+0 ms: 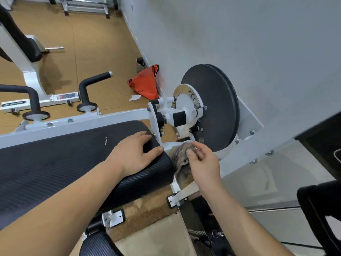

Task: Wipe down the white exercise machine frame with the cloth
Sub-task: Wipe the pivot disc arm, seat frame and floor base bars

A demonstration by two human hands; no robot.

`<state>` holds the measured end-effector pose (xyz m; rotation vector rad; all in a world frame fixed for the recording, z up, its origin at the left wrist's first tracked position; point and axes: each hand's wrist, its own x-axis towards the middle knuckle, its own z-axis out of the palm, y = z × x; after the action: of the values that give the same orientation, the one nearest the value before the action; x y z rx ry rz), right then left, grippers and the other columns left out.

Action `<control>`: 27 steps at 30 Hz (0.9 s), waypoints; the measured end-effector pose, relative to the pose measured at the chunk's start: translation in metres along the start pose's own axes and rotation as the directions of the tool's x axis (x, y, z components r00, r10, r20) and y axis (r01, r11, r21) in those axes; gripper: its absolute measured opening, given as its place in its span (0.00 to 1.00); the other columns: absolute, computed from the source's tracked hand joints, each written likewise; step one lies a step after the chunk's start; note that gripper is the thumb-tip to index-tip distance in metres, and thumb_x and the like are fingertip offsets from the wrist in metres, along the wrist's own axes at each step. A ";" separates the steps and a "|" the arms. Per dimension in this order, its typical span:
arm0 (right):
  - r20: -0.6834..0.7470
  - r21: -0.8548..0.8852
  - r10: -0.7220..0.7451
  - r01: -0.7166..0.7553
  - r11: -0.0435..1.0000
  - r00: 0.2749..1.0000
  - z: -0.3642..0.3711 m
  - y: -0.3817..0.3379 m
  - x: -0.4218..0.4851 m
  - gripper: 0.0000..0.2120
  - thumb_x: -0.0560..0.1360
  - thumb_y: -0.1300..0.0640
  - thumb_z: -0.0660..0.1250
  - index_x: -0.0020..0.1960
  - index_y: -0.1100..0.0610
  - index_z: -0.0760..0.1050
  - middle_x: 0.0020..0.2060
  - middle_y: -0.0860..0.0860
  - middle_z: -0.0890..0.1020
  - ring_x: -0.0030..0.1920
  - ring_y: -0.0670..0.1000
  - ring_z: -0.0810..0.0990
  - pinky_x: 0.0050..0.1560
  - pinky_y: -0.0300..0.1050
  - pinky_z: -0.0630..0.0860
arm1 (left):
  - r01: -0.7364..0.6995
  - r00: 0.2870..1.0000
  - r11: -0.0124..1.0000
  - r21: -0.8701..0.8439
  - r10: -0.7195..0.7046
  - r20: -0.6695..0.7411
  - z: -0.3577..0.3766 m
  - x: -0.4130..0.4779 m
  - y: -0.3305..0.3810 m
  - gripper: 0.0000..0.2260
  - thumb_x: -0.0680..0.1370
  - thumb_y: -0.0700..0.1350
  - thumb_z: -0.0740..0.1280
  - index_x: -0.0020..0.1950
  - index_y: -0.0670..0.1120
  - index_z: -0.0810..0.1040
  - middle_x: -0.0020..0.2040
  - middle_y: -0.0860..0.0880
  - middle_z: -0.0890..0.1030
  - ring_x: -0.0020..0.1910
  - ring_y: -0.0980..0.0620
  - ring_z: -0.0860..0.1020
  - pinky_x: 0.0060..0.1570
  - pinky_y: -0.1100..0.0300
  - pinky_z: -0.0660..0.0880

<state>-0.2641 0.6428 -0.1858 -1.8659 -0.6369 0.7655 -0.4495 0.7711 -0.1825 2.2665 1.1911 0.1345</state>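
The right hand pinches a bunched grey-mauve cloth between thumb and fingers, closed on it from above; the cloth hangs partly down the gap between the end of the black padded seat and the big black disc, its upper edge touching a short white frame piece just beyond the pad's corner. The left hand lies spread and open on that corner of the pad, gripping nothing — bracing, as it looks; its thumb reaches almost to the cloth. The relation that matters: the bare white frame lies ahead of and to the left of the cloth hand; the nearest stretch is the upright bracket and hub directly above the cloth in the picture, and from there the long white bar runs away leftward along the far edge of the pad, its long axis roughly crosswise to the right forearm. So the right hand is the nearer one and already holds the tool — a stroke up onto the bracket seems the natural next move, then along the bar to the left; there the left hand on the pad would lie close beside the path. Whether the cloth is damp cannot be told.
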 end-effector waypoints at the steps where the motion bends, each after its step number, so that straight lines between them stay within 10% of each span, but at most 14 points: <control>1: -0.006 0.025 -0.001 0.001 1.000 1.000 -0.001 -0.009 -0.001 0.12 0.81 0.57 0.69 0.62 0.45 0.78 0.57 0.43 0.83 0.56 0.40 0.82 0.54 0.36 0.81 | -0.039 0.998 0.999 -0.018 0.038 -0.055 -0.001 -0.004 0.004 0.30 0.79 0.67 0.62 0.75 0.51 0.73 0.76 0.54 0.71 0.75 0.51 0.69 0.72 0.52 0.68; 7: 0.049 0.135 -0.041 0.034 0.990 0.998 0.002 -0.058 0.009 0.09 0.76 0.59 0.76 0.53 0.49 0.83 0.42 0.45 0.86 0.43 0.42 0.85 0.37 0.35 0.81 | -0.175 0.980 0.898 -0.403 0.200 0.021 0.004 0.000 0.058 0.33 0.75 0.55 0.76 0.78 0.63 0.66 0.68 0.66 0.76 0.66 0.66 0.74 0.68 0.63 0.71; 16: -0.045 -0.089 -0.170 0.166 0.982 0.984 0.003 -0.089 0.053 0.08 0.81 0.55 0.66 0.54 0.48 0.83 0.50 0.40 0.84 0.56 0.45 0.81 0.63 0.50 0.80 | -0.038 0.959 0.817 -0.575 -0.132 -0.252 0.002 0.045 0.062 0.17 0.77 0.44 0.70 0.62 0.61 0.75 0.51 0.61 0.82 0.52 0.63 0.80 0.57 0.58 0.78; 23: -0.012 -0.745 -0.625 0.410 0.526 0.780 0.000 -0.116 0.146 0.20 0.80 0.45 0.65 0.68 0.53 0.78 0.78 0.57 0.68 0.81 0.58 0.59 0.81 0.61 0.50 | -0.239 0.916 0.922 -0.305 0.109 -0.387 -0.056 0.130 0.064 0.15 0.74 0.43 0.67 0.59 0.55 0.78 0.49 0.59 0.81 0.49 0.58 0.78 0.45 0.65 0.73; 27: 0.038 -0.913 -0.588 0.268 0.309 0.808 0.001 -0.109 0.170 0.35 0.79 0.31 0.59 0.76 0.53 0.70 0.81 0.59 0.61 0.81 0.61 0.56 0.80 0.63 0.49 | -0.180 0.984 0.983 0.016 0.180 -0.003 -0.024 0.156 0.066 0.12 0.76 0.51 0.59 0.58 0.55 0.74 0.53 0.52 0.80 0.50 0.47 0.80 0.45 0.49 0.80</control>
<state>-0.1620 0.8061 -0.1246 -2.4775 -1.4812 -0.4001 -0.3160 0.8750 -0.1538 2.3867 0.9903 0.1996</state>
